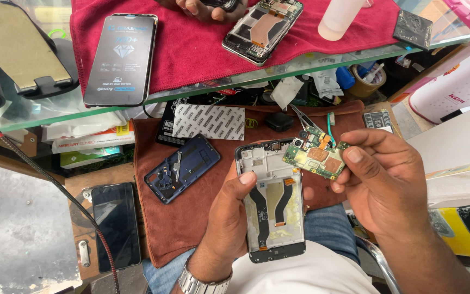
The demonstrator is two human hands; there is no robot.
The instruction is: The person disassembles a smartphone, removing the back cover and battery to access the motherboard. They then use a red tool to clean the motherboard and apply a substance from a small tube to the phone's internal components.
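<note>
Two hands of yours were at work over your lap. Your left hand (229, 218) was closed around an opened grey phone frame with black flex cables running down its bare inside (273, 204), thumb pressed on its left edge, holding it upright over your jeans. Your right hand (387, 179) pinched a small green circuit board with copper-coloured shields (316, 155) between thumb and fingertips, tilted, just above the top right corner of the frame and touching or nearly touching it; you could not tell which.

Beneath your hands lay a brown cloth (191, 212) spread on a lower shelf. On it, to the left of the frame, sat a dark blue plastic phone back cover (183, 167), inside facing up, and near it a white patterned adhesive sheet (209, 121). A black phone with a dark screen (116, 226) lay off the cloth's left edge.

Above, a glass counter (39, 117) carried a red towel (191, 49). On the towel lay a black boxed screen protector pack (121, 59) and a second opened phone with an orange-brown inner plate (262, 27). Another person's hand (202, 7) rested at the towel's top edge, just beside that phone. A white translucent plastic bottle (339, 16) stood to its right.
</note>
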